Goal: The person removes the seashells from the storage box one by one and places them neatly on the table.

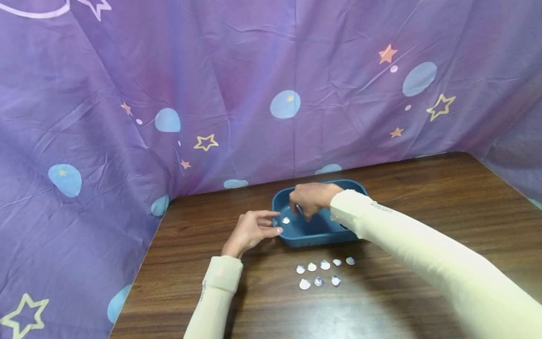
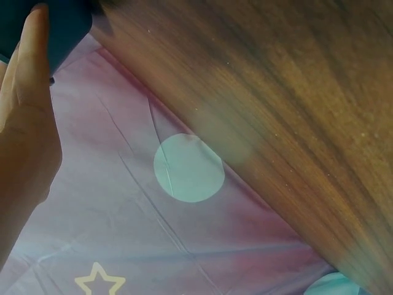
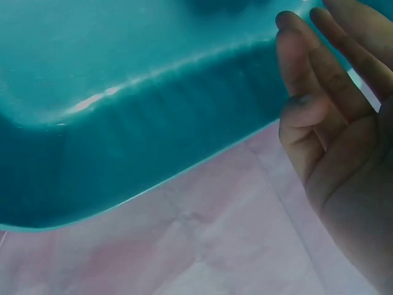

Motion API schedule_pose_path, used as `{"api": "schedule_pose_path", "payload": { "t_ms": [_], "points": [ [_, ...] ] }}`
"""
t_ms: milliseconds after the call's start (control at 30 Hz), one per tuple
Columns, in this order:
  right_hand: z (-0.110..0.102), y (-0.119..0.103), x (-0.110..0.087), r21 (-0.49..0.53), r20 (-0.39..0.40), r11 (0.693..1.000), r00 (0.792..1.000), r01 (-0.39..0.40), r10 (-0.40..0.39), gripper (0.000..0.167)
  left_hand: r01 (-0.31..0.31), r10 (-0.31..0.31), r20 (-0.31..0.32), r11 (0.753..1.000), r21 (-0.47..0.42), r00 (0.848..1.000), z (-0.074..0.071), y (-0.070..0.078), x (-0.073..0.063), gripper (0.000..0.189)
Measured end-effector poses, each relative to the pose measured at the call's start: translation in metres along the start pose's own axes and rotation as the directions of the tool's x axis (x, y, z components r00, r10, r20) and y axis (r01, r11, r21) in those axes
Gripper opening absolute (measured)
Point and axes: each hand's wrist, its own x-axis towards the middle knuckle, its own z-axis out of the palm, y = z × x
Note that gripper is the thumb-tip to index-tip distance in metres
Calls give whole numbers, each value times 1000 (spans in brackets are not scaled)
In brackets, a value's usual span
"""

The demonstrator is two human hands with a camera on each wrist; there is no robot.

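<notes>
A blue rectangular basin [image 1: 322, 239] with rounded corners stands on the table. My left hand [image 1: 252, 229] is at its left end, thumb and fingers spread and fairly straight, fingertips at the rim. Inside the basin, near that end, lies a small clear diamond-shaped gem [image 1: 286, 220]. My right hand [image 1: 311, 198] reaches down into the basin from the right, fingers loosely bent. No object shows between those fingers [image 3: 295, 61] in the right wrist view. Several similar gems [image 1: 324, 264] lie in two rows on the table in front of the basin.
The brown wood-grain table [image 1: 190, 292] extends to both sides. Behind it and along the left hangs a purple curtain [image 1: 237, 94] printed with stars and blue shapes. The right forearm's pale sleeve [image 1: 415, 254] crosses over the table's right part.
</notes>
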Motion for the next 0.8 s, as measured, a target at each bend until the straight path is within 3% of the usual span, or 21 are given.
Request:
{"api": "schedule_pose_path", "payload": {
  "t_ms": [300,600,800],
  "points": [
    [-5,-3,17,-16,36,996,995,-88,89,16,-16,16,5,1000,4,1000,0,-1,1,47],
    [-4,-10,39,43,8,995,996,-93,93,8,-39,37,47,998,44,998,-2,2,0,46],
    [2,-17,51,-47,-5,979,980,-200,200,19,-53,49,47,996,72,998,-3,2,0,46]
  ]
}}
